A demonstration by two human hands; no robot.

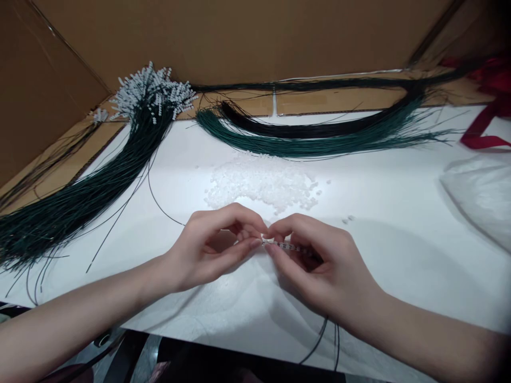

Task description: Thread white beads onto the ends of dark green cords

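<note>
My left hand (217, 244) and my right hand (319, 260) meet fingertip to fingertip low in the middle of the white table (399, 239). The right hand pinches a dark wire (289, 247) with small clear beads strung along it; the wire's tail runs under the wrist and off the front edge. The left hand's thumb and fingers pinch a small clear bead (263, 239) at the wire's tip. Just beyond both hands lies a heap of loose clear beads (263, 181).
A thick bundle of dark green wires tipped with white beads (120, 154) fans across the left. Plain green and black wire bundles (319, 135) curve along the back. A clear plastic bag (483, 197) sits right, red ribbon (487, 122) far right, cardboard walls (239, 37) behind.
</note>
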